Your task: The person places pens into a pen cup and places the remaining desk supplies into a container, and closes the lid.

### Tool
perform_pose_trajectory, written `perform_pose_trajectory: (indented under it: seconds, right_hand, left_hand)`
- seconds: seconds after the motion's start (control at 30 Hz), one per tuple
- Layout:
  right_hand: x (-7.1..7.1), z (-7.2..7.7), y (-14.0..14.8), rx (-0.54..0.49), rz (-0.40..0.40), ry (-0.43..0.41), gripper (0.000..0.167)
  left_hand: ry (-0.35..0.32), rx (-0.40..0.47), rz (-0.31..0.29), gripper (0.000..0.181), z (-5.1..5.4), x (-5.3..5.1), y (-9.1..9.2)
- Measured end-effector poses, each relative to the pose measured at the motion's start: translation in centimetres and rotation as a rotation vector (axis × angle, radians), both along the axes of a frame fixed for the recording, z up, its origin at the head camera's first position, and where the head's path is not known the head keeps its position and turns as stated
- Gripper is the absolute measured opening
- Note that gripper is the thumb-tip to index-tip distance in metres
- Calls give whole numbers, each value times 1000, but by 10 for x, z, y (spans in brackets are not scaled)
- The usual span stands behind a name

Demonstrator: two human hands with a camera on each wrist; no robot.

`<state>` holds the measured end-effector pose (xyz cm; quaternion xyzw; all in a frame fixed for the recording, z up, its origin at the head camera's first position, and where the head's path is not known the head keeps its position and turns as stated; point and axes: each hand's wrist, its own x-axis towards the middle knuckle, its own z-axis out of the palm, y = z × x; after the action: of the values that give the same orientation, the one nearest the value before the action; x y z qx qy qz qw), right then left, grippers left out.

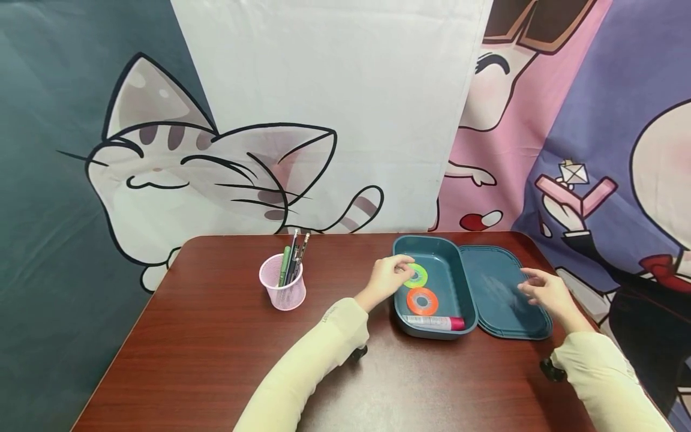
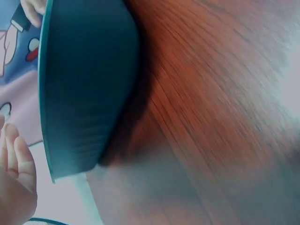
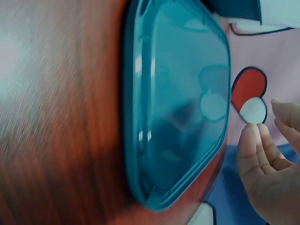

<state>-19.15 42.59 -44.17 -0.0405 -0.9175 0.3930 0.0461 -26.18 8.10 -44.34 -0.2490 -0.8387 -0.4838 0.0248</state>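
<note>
A dark teal plastic box (image 1: 442, 258) stands on the table, its mouth facing up. Inside lie a green tape roll (image 1: 419, 281), an orange tape roll (image 1: 422, 301) and a white-and-pink tube (image 1: 433, 323). My left hand (image 1: 387, 278) is over the box's left rim, its fingertips overlapping the green roll in the head view; the left wrist view shows its fingers loosely bent beside the box wall (image 2: 89, 84), with no object visible in them. Above the teal lid (image 1: 502, 294), near its right edge, my right hand (image 1: 547, 294) holds nothing, fingers loosely bent and thumb apart.
A pink mesh pen cup (image 1: 286, 294) with several pens and pencils stands left of the box. The lid lies flat against the box's right side. Behind the reddish-brown table (image 1: 216, 336) hangs a cartoon-printed cloth (image 1: 351, 90).
</note>
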Motion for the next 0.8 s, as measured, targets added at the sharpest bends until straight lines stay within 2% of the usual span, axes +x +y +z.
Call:
perform_pose_trajectory:
  seconds: [0.17, 0.3, 0.4, 0.47, 0.63, 0.8]
  right_hand:
    - [7, -7, 10, 116, -41, -28, 51]
    - [13, -15, 20, 226, -73, -22, 52]
    - [17, -19, 27, 312, -81, 6, 50]
    - [19, -22, 32, 352, -82, 18, 50]
    - [26, -27, 40, 381, -64, -23, 49]
    - [30, -30, 44, 343, -43, -111, 50]
  left_hand:
    - [3, 52, 117, 22, -7, -5, -13]
    - [-66, 53, 163, 25, -11, -5, -19]
    - [-174, 76, 160, 31, -15, -5, -21]
    - [-272, 111, 146, 36, -17, -5, -21]
    - [-489, 208, 117, 42, -20, -4, -20]
    - [-571, 250, 103, 46, -21, -4, -18]
